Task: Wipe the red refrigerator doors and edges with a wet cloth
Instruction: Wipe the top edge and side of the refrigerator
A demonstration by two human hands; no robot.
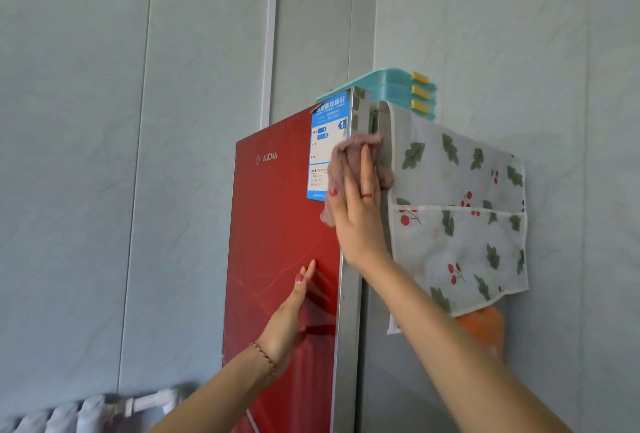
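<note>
The right hand (360,211) lies flat with straight fingers (366,169) pressing a pinkish cloth (346,162) against the upper right edge of the red refrigerator door (277,224). The cloth bunches above and on both sides of those fingers, covering the silver trim strip (349,294) at the door's edge and the lower right part of a blue and white energy label (327,141). Just right of the fingers hangs a white dust cover (460,218) printed with green leaves and red cherries, draped down the side of the refrigerator. Above the fingertips, on top of the refrigerator, sit stacked teal boards (391,86) with yellow clips. An orange item (485,328) shows below the cover's lower edge.

The left hand (287,325) rests lower on the door, its fingers (306,276) straight and released, holding nothing, the tips touching the glossy red surface. A beaded bracelet (263,356) circles that wrist. A brand logo (266,157) sits well above these fingers.
</note>
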